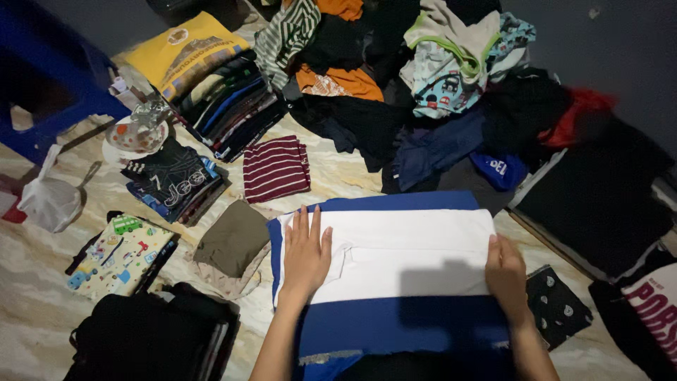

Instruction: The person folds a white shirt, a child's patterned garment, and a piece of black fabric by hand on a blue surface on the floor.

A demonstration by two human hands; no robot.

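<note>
Blue and white fabric fills the lower middle of the view: a blue-and-white shirt (395, 268) lies spread flat on the pale marbled floor (35, 310), its white band across the centre and blue bands above and below. The left hand (307, 254) rests open, palm down and fingers straight, on the shirt's left end. The right hand (506, 271) lies flat on the right end, fingers curled slightly over the edge; it grips nothing that shows. At ten o'clock from the shirt sits a folded maroon striped top (276, 168), and at nine o'clock a folded olive garment (234, 238). A loose heap of unfolded clothes (423, 77) spreads at twelve o'clock. A stack of folded dark shirts (229, 106) stands at eleven o'clock, topped by a yellow one.
</note>
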